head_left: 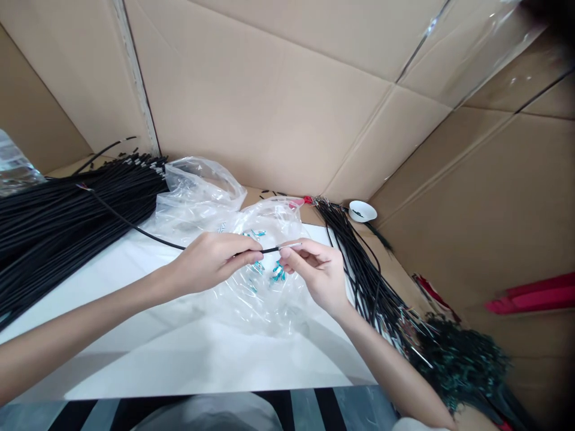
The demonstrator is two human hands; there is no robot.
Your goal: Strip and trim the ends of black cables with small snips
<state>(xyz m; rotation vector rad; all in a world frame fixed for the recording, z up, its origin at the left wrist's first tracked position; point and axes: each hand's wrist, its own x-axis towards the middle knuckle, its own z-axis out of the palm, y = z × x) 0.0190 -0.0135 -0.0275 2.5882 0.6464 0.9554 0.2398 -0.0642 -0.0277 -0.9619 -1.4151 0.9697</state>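
A black cable (270, 249) bridges the gap between the hands. The left hand (213, 257) pinches it between thumb and fingers, probably to steady it near its end; the right hand (321, 269) grips the pale tip (291, 245), apparently keeping it in line. The cable's tail trails out beyond the left hand towards a large cable bundle (67, 221). Under the hands, a clear plastic bag (269, 311) carries teal pieces (278, 272), likely placed for easy reach. A second bundle (359, 257) lies just right of the right hand, a white bowl (371, 213) beyond it. Cardboard walls (269, 108) limit movement ahead; the freest room runs from the hands back to the near edge of the white surface (202, 359).
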